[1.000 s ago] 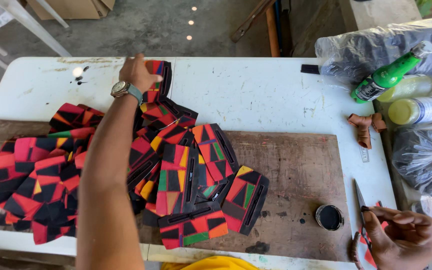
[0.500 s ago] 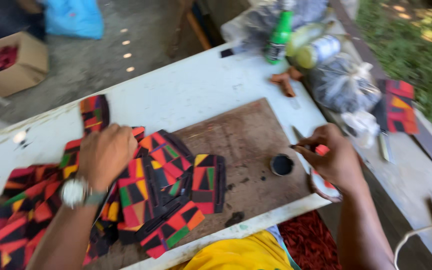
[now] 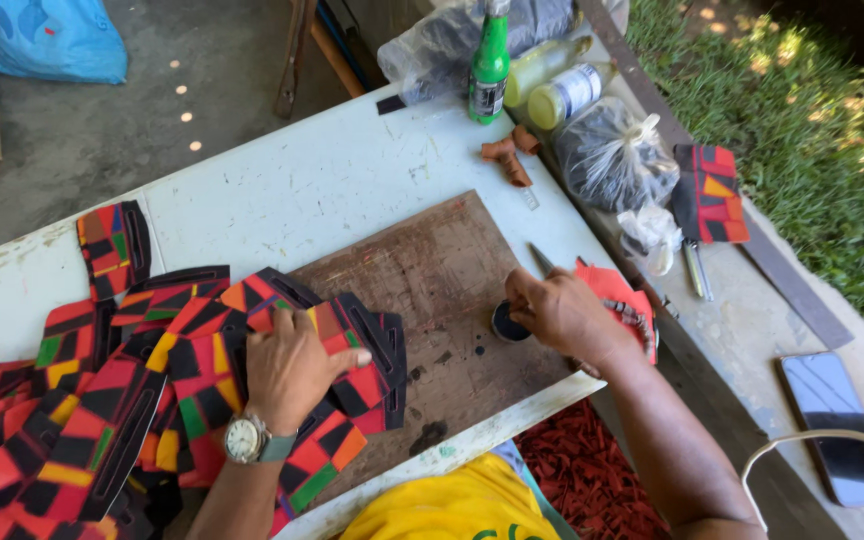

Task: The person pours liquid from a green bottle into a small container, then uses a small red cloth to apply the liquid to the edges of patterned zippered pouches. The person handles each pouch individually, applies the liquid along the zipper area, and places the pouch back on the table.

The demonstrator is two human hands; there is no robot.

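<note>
My left hand [image 3: 292,370], with a wristwatch [image 3: 244,438], presses flat on a pile of black-edged fabric pieces [image 3: 192,360] patterned in red, orange, green and yellow. The pieces spread over the left of a brown wooden board [image 3: 432,270] and the white table [image 3: 312,180]. My right hand [image 3: 562,315] rests at the board's right edge with its fingertips on a small round black pot [image 3: 507,323]. What it grips, if anything, is hidden. A thin metal tool [image 3: 542,260] and a red-orange piece [image 3: 622,295] lie just behind that hand.
A green bottle [image 3: 490,65], two pale bottles [image 3: 562,95], plastic bags [image 3: 612,155] and brown scraps [image 3: 507,160] stand at the table's far right. A patterned piece [image 3: 710,195], a phone [image 3: 840,428] with a white cable and grass lie further right. A blue bag [image 3: 52,40] sits on the floor.
The view has swung right. My left hand came back from the table's far side onto the fabric pile. My right hand moved left onto the small black pot.
</note>
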